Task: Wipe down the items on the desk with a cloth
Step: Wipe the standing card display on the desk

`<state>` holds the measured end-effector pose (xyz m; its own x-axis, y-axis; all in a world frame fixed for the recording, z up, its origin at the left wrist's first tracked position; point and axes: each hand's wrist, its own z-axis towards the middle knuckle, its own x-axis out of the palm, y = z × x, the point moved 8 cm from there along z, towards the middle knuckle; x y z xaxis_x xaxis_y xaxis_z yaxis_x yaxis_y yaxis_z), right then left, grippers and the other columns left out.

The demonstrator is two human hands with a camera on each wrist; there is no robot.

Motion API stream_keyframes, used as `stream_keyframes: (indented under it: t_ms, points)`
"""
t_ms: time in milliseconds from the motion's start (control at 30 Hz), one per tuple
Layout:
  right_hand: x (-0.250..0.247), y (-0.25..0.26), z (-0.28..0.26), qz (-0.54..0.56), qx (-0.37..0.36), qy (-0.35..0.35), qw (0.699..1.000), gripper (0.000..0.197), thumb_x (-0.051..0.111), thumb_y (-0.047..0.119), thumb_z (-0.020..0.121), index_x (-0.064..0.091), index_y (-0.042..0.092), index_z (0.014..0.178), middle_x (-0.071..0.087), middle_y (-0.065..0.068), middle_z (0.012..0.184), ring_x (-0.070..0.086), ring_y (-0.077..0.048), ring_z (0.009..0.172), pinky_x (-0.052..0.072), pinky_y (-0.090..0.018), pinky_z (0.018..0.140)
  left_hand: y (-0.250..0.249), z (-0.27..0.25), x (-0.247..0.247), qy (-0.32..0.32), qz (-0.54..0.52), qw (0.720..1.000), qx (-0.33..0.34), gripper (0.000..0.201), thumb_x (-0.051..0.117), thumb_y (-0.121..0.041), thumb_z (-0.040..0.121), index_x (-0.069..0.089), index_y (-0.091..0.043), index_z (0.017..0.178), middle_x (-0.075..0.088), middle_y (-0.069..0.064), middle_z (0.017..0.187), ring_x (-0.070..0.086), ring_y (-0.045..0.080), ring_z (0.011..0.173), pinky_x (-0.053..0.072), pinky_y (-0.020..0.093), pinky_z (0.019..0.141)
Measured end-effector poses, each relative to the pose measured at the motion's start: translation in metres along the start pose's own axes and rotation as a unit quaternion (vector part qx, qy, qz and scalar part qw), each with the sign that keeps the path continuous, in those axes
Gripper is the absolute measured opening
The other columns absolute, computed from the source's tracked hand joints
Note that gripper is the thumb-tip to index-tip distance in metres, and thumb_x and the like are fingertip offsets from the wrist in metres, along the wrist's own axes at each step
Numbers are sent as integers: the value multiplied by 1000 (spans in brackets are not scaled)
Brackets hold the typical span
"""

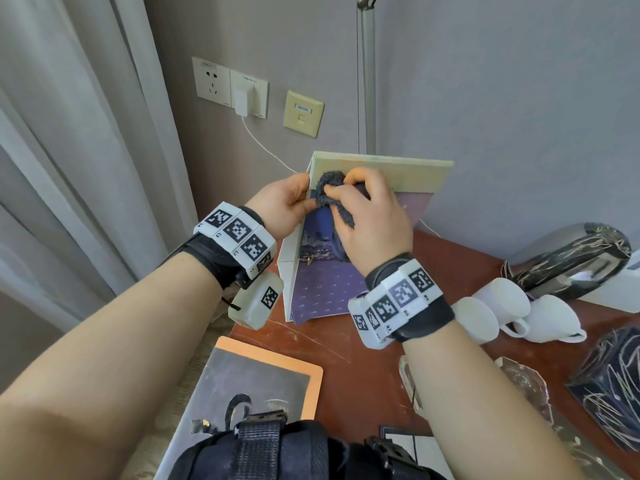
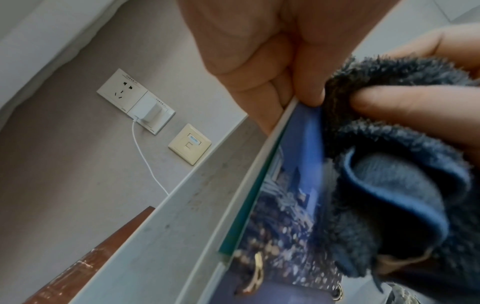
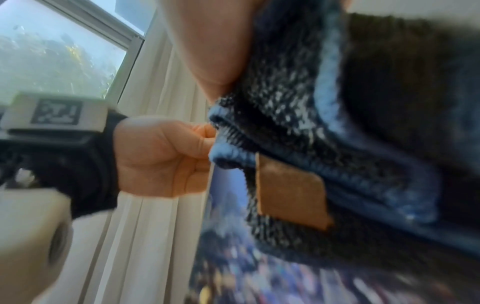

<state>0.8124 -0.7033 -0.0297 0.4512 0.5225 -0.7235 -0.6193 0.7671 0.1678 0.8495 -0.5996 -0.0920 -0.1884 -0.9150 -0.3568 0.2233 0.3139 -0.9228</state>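
A stiff printed card stand [image 1: 325, 289] with a blue and purple picture stands tilted on the brown desk [image 1: 353, 362]. My left hand [image 1: 282, 206] grips its upper left edge, fingers curled round the edge [image 2: 259, 67]. My right hand [image 1: 370, 216] holds a bunched dark blue fluffy cloth [image 1: 332, 188] and presses it against the card's face near the top. The cloth [image 2: 384, 185] with its tan label [image 3: 288, 191] fills the wrist views. In the right wrist view the left hand [image 3: 161, 156] is beside the cloth.
Two white cups [image 1: 512, 313] lie on the desk at the right, with dark patterned boxes [image 1: 571, 258] behind and beside them. An orange-edged booklet [image 1: 256, 386] lies near me. Wall sockets [image 1: 230, 86], a charger cable and a lamp pole [image 1: 367, 74] stand behind; curtains hang at left.
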Motion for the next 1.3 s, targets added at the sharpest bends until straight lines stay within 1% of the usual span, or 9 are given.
stream_keyframes:
  t_ms: [133, 300, 367, 500, 600, 700, 900, 1133, 1300]
  points:
    - [-18, 3, 22, 19, 6, -52, 998, 25, 66, 11, 73, 69, 14, 98, 59, -12, 103, 61, -32, 80, 52, -36, 53, 3, 1, -1, -6, -5, 1000, -1, 27, 47, -21, 83, 49, -39, 102, 62, 0, 112, 58, 24, 111, 41, 49, 101]
    - [2, 5, 7, -5, -19, 0, 1000, 22, 61, 17, 75, 70, 18, 95, 60, -10, 99, 59, -32, 77, 50, -35, 47, 5, 4, -5, -26, -13, 1000, -1, 41, 46, 4, 92, 48, -36, 99, 62, 2, 111, 57, 14, 103, 42, 42, 102]
    - [9, 2, -3, -17, -21, 23, 999, 23, 63, 14, 72, 71, 18, 93, 60, -10, 97, 59, -33, 77, 50, -35, 47, 6, 5, -4, -19, -2, 1000, 1, 39, 47, 2, 92, 50, -36, 100, 64, 4, 112, 59, 16, 105, 44, 41, 100]
    - [-2, 9, 3, 21, -12, -10, 1000, 23, 59, 17, 75, 70, 17, 95, 60, -10, 100, 61, -33, 80, 53, -37, 52, 4, 3, -5, -28, 14, 999, 5, 30, 49, -1, 93, 51, -28, 107, 61, -9, 102, 58, 13, 103, 44, 40, 100]
    - [-4, 16, 9, 29, -14, -12, 999, 26, 54, 22, 75, 69, 18, 96, 60, -9, 103, 61, -31, 81, 51, -34, 51, 4, 3, -5, -37, 30, 999, -1, 23, 51, -8, 93, 55, -19, 113, 62, -4, 103, 59, 16, 103, 44, 42, 99]
    - [-5, -5, 8, 23, 30, -23, 999, 23, 62, 15, 73, 68, 17, 95, 58, -10, 103, 60, -33, 81, 52, -37, 52, 3, 2, 0, -16, -14, 1000, -11, 30, 48, -20, 82, 51, -33, 109, 63, 1, 112, 59, 21, 110, 42, 47, 101]
    - [-31, -59, -5, 17, 171, -69, 983, 20, 65, 13, 79, 67, 16, 99, 55, -9, 114, 59, -31, 90, 49, -36, 65, 6, 2, 0, -7, -14, 1000, -19, 32, 47, -23, 82, 48, -39, 109, 61, -3, 120, 58, 20, 114, 41, 45, 103]
    - [-7, 8, 12, 23, 30, -25, 999, 24, 71, 8, 70, 68, 12, 94, 59, -13, 102, 60, -34, 73, 43, -29, 50, 7, 1, -4, -26, -24, 999, -18, 26, 50, -13, 87, 52, -37, 97, 63, -3, 104, 60, 24, 108, 43, 51, 99]
    - [-21, -16, 15, 17, 76, -42, 996, 25, 63, 10, 77, 68, 17, 100, 58, -10, 106, 60, -31, 84, 46, -32, 58, 3, 0, 1, -11, -32, 999, -16, 28, 47, -24, 79, 50, -38, 103, 62, -2, 113, 58, 21, 111, 41, 48, 103]
